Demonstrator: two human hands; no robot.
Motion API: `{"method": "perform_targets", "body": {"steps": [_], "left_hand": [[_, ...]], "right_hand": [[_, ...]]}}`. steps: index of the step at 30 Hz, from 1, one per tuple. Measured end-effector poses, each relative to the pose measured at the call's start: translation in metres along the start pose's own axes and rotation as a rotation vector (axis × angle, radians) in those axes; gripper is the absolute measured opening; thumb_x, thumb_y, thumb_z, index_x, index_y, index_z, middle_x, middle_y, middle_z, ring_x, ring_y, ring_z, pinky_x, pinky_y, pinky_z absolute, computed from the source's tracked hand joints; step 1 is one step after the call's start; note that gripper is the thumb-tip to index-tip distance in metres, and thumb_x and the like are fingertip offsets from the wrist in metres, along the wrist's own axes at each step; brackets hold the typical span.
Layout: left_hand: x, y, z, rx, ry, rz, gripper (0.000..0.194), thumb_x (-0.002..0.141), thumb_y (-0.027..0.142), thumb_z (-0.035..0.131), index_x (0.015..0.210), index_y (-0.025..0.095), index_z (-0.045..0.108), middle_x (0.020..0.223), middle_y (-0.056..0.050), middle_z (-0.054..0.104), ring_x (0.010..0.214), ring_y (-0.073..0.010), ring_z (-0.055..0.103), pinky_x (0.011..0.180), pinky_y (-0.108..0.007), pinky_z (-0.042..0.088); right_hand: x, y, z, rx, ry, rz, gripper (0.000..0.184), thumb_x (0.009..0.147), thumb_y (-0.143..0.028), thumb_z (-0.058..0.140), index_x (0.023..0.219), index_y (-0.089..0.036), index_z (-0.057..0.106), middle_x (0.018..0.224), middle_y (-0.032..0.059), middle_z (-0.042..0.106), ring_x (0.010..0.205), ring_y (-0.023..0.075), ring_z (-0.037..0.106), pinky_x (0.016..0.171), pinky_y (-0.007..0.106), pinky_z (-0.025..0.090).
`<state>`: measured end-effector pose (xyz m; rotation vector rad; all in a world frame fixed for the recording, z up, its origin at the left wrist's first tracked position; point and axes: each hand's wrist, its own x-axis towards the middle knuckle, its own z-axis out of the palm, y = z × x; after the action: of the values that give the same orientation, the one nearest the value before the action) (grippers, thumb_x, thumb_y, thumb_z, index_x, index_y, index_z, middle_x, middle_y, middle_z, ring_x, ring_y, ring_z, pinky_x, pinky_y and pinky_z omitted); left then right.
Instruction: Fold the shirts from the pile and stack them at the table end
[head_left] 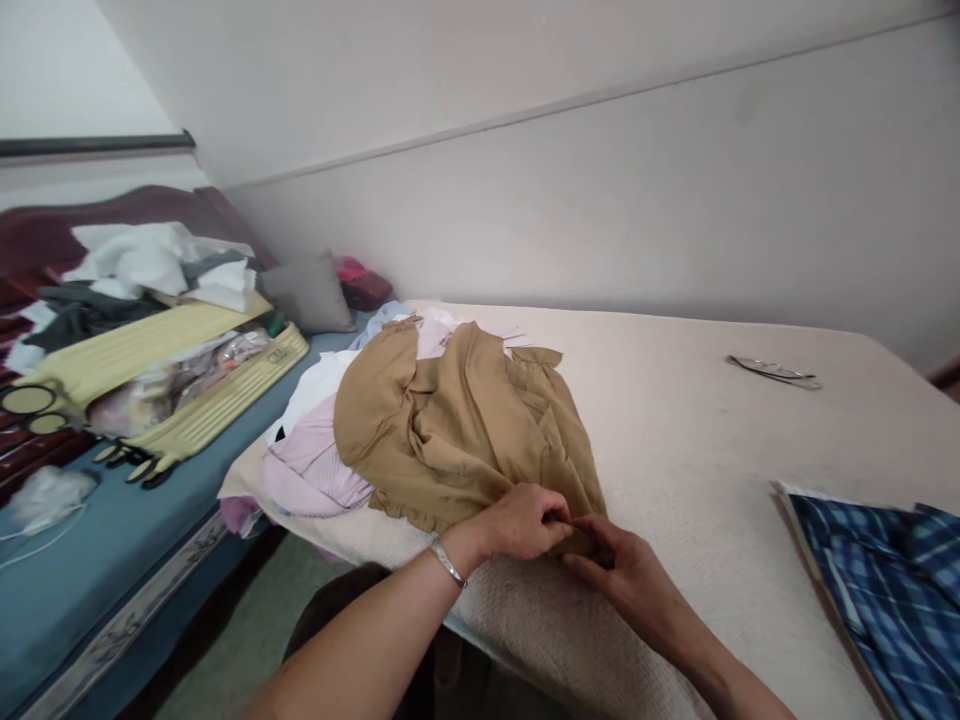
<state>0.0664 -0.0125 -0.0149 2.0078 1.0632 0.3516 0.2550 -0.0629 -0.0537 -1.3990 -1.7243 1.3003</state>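
Currently, the left hand (529,522) and right hand (621,560) are pinching the ruffled tan garment (469,415) near the front edge of the bench (675,430); most is lying rumpled.

We find open room over the pale cover (667,450), between the tan garment (465,400) and the blue plaid cloth (885,570) at near right; the eyeglasses (772,373) lie farther back in that stretch. Leftward, the garment's raised folds and the lilac clothing (319,470) beside it block a low pass. Behind, the wall (600,220) limits our reach. Our left hand (527,521) and right hand (628,565) crowd the garment's near edge.
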Motion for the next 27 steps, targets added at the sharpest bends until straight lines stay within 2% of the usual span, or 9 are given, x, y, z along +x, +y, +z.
{"method": "perform_targets", "body": {"steps": [12, 21, 27], "left_hand": [[0.0004, 0.0007, 0.0026, 0.032, -0.014, -0.015, 0.015, 0.084, 0.02, 0.062, 0.089, 0.013, 0.074, 0.082, -0.004, 0.073, 0.073, -0.0133, 0.059, 0.067, -0.023, 0.04], [0.0007, 0.0004, 0.0037, 0.021, 0.002, 0.01, 0.01, 0.081, 0.017, 0.06, 0.08, 0.015, 0.07, 0.077, -0.002, 0.069, 0.071, -0.0128, 0.056, 0.064, -0.023, 0.037], [0.0008, 0.0033, 0.0027, 0.016, -0.013, -0.01, 0.01, 0.081, 0.017, 0.06, 0.081, 0.014, 0.069, 0.078, -0.002, 0.069, 0.073, -0.0133, 0.057, 0.066, -0.024, 0.039]], "right_hand": [[-0.0003, -0.002, 0.003, -0.016, 0.006, 0.001, 0.013, 0.079, -0.027, 0.062, 0.09, -0.021, 0.067, 0.074, -0.001, 0.063, 0.069, 0.016, 0.055, 0.061, 0.027, 0.041], [-0.0001, -0.0001, 0.006, 0.026, 0.025, 0.009, 0.018, 0.078, -0.024, 0.064, 0.095, -0.02, 0.068, 0.077, -0.0003, 0.065, 0.068, 0.0152, 0.056, 0.06, 0.026, 0.041], [-0.0009, -0.0036, 0.0061, 0.07, 0.008, 0.037, 0.017, 0.077, -0.021, 0.062, 0.094, -0.02, 0.067, 0.075, -0.0012, 0.064, 0.065, 0.0139, 0.055, 0.057, 0.025, 0.041]]}}
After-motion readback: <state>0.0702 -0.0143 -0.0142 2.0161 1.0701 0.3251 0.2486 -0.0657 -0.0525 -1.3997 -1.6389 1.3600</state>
